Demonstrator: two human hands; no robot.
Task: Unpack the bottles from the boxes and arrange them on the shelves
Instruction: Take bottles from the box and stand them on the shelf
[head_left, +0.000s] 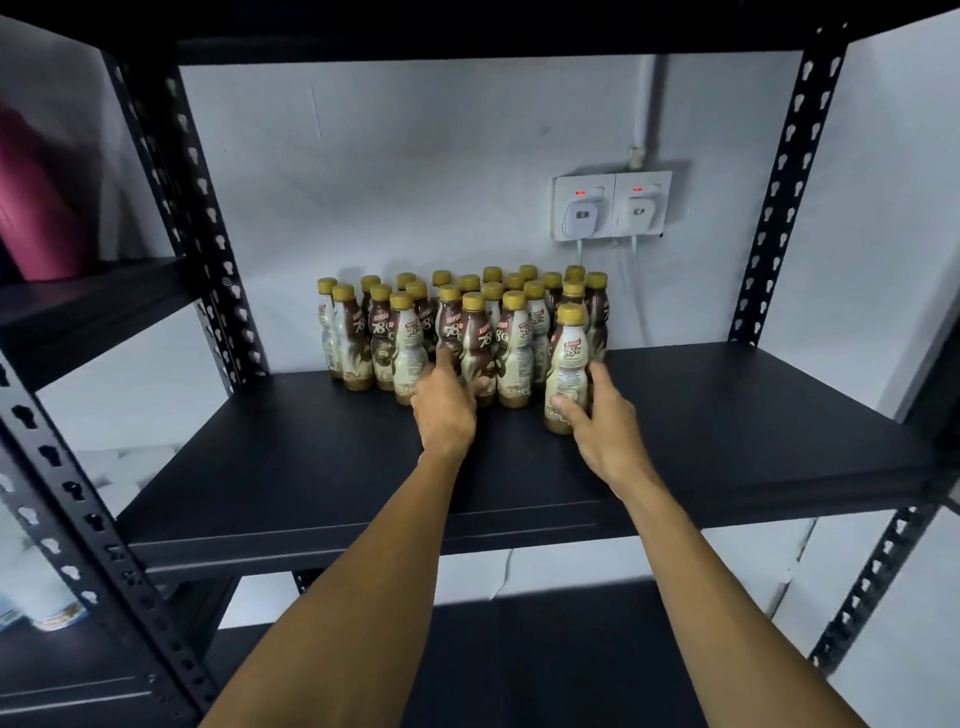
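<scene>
The right hand (602, 423) has its fingers curled round the nearest bottle (569, 358), low on its body. That bottle stands on the black shelf (753, 415), just right of and nearer than the cluster of bottles (410, 338). The left hand (444, 410) holds a front-row bottle (475, 338) near its base. Every bottle stands upright, gold cap up. By the caps I count about twenty-two, grouped toward the far wall.

Black metal shelf (311, 467), gold-capped bottles (363, 332) clustered upright at far centre by the wall. Left hand (444, 410) grips a brown bottle (475, 332) in the near row. Right hand (602, 421) wraps a cream bottle (569, 358) standing on the shelf, at the cluster's near-right edge. Two wall sockets (613, 205) far right, plugs in, red lights on.
</scene>
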